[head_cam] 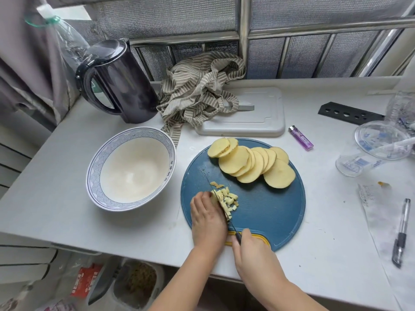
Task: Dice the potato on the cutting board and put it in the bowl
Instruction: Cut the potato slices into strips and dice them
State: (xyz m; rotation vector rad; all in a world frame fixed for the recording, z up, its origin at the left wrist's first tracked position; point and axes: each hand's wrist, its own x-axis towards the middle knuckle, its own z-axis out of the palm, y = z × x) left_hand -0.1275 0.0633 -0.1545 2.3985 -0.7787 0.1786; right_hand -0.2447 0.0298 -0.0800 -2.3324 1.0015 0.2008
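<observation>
1. The left hand (207, 212) sits on the near-left part of the round blue cutting board (269, 212). Its fingers are bent down over the potato strips (213, 196) that it pins in place, and the knuckles hide the fingertips.
2. The right hand (253, 252) is wrapped around the dark handle of the knife (232, 227) at the board's near edge. The thin blade runs away from the person and slightly leftward, edge down, close against the left hand's fingers.
3. Just right of the blade lies the diced potato (229, 199), a small loose pile of cubes touching the knife.
4. The potato slices (249, 163) lie fanned and overlapping across the far half of the board, their row running left to right, well apart from both hands. The left hand is the nearer one to them.
5. The transfer turns on one relation: the bowl (94, 173) stands on the counter just left of the board, on the left hand's side, while the dice sit to the knife's right. In my judgement they must cross the blade's line to reach it.
6. The bowl holds no potato yet — only its white inside shows. A clear plastic container (379, 140) at the far right has a white utensil lying across it; what it holds I cannot tell.
7. Most of the potato is in whole slices, so the task looks early.
</observation>
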